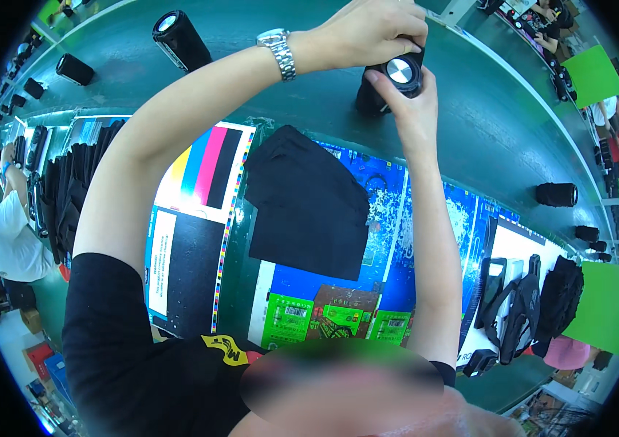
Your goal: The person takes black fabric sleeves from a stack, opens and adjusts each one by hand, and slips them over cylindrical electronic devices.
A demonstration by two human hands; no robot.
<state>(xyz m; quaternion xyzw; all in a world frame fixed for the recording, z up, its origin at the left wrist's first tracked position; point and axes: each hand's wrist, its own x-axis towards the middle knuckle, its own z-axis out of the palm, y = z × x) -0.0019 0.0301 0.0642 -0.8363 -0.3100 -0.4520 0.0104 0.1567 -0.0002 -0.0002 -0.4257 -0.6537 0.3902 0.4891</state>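
Observation:
At the far middle of the bench is a black cylindrical speaker [400, 71], its silver round end facing up. My right hand [417, 102] grips its near side, thumb and fingers wrapped around the body. My left hand [375, 35], with a metal watch on the wrist, bends over the speaker's far edge. Its fingers are curled closed; what lies between them is hidden. Nearer to me, a folded piece of black cloth [309, 204] lies flat on printed sheets [389, 240], between my forearms.
More black speakers stand along the green bench, one [181, 42] at the far left and another [557, 194] at the right. Black cloth pieces [69, 182] are stacked at left. Black-and-white items [513, 309] lie on the right. A co-worker in a white shirt [14, 237] sits at left.

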